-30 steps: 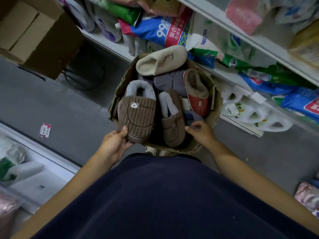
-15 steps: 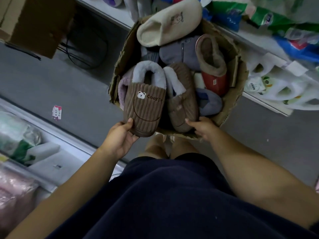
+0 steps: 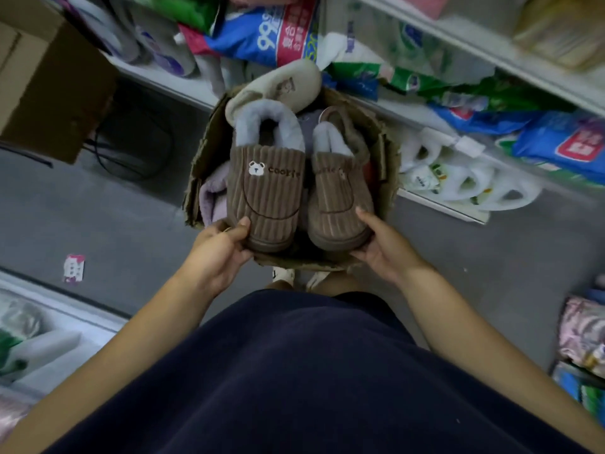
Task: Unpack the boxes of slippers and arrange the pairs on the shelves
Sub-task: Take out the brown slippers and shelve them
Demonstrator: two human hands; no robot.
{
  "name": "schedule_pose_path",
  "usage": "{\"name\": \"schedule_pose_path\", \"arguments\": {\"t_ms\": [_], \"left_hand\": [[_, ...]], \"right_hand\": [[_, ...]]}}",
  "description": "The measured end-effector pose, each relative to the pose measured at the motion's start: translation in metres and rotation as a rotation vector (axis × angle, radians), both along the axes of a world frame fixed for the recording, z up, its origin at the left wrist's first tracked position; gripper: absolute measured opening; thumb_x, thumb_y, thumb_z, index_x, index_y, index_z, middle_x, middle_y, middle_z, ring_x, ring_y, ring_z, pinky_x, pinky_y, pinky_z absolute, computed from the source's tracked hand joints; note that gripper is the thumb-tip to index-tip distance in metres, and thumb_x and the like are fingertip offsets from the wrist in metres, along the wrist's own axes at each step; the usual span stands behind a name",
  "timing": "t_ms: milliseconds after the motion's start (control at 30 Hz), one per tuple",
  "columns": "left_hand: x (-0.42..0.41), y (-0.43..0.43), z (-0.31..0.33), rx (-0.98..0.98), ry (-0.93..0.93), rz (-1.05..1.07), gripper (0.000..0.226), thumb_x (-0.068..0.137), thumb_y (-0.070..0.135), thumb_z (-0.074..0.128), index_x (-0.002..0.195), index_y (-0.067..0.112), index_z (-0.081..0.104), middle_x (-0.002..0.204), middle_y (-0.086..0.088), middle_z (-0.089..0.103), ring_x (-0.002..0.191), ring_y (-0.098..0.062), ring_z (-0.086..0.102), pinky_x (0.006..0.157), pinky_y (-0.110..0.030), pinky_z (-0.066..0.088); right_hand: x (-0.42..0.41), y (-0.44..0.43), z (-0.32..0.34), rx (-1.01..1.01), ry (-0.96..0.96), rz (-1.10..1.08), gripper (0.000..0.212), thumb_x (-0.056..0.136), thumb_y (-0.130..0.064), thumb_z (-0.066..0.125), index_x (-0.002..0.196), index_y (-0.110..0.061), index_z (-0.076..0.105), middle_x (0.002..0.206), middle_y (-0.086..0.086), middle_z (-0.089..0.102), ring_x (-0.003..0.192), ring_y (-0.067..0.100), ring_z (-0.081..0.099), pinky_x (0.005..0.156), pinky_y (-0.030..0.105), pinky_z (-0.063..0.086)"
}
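A: Where does the pair sit?

B: Over the open cardboard box [image 3: 203, 158], toes toward the person. The left hand [image 3: 218, 254] grips the toe of the bear slipper [image 3: 266, 188], thumb on top and fingers curled beneath. The right hand [image 3: 383, 253] holds the toe of the second brown slipper [image 3: 339, 199] the same way.

A: What looks risky?

B: Each slipper is held only at the toe, so the fleecy heel end hangs forward. A loose pinch could let one tip and drop among the others in the box, splitting the pair.

A: Anything else?

B: The cream slipper [image 3: 278, 90] lies across the far rim, just beside the bear slipper's heel. Lifting carelessly could nudge it off onto the floor [image 3: 108, 208].

A: And the shelf [image 3: 422, 114]?

B: It is crowded with detergent bags [image 3: 556, 142]. Pushing the pair in there would likely crush or topple something, so the person probably needs another spot.
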State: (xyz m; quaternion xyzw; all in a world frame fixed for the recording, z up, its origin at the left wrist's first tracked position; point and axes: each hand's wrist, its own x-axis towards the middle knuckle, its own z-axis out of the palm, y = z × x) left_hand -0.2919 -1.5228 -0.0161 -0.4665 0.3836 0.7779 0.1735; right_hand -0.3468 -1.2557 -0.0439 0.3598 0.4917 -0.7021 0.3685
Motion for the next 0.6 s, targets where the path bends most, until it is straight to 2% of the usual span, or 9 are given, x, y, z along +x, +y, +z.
{"name": "schedule_pose_path", "arguments": {"t_ms": [133,267,400,500,600], "left_hand": [[-0.013,0.028,0.044,0.036,0.129,-0.103,0.034,0.104,0.009,0.049,0.138,0.007,0.051,0.131,-0.012,0.068,0.122,-0.026,0.065,0.104,-0.045,0.051],[-0.026,0.071,0.079,0.011,0.24,-0.172,0.03,0.105,0.011,0.047,0.133,0.002,0.053,0.131,-0.017,0.067,0.124,-0.03,0.063,0.101,-0.044,0.053],[-0.033,0.129,0.108,-0.063,0.345,-0.195,0.038,0.104,0.013,0.049,0.138,-0.003,0.05,0.136,-0.021,0.062,0.13,-0.034,0.057,0.108,-0.047,0.047],[-0.035,0.185,0.13,-0.062,0.42,-0.201,0.037,0.102,0.013,0.05,0.135,-0.002,0.052,0.13,-0.018,0.067,0.121,-0.03,0.064,0.101,-0.041,0.053],[-0.037,0.246,0.145,-0.02,0.495,-0.228,0.044,0.097,0.017,0.052,0.137,-0.002,0.051,0.129,-0.018,0.067,0.118,-0.028,0.066,0.094,-0.036,0.058]], "right_hand": [[0.005,0.023,0.051,-0.068,0.108,-0.166,0.06,0.086,-0.037,0.066,0.141,-0.017,0.052,0.131,0.003,0.067,0.122,0.019,0.063,0.089,0.036,0.058],[0.004,0.059,0.097,-0.094,0.25,-0.268,0.05,0.089,-0.031,0.061,0.136,-0.015,0.056,0.131,0.003,0.068,0.12,0.019,0.064,0.089,0.036,0.059],[0.003,0.117,0.133,-0.088,0.361,-0.293,0.045,0.086,-0.027,0.061,0.129,-0.013,0.061,0.127,0.006,0.07,0.118,0.022,0.066,0.09,0.04,0.059],[0.006,0.175,0.159,-0.05,0.433,-0.31,0.05,0.087,-0.024,0.061,0.133,-0.006,0.058,0.127,0.011,0.069,0.118,0.024,0.066,0.086,0.038,0.06],[0.008,0.237,0.18,-0.01,0.508,-0.329,0.051,0.086,-0.025,0.062,0.133,-0.006,0.059,0.125,0.01,0.07,0.114,0.024,0.068,0.081,0.037,0.06]]}}
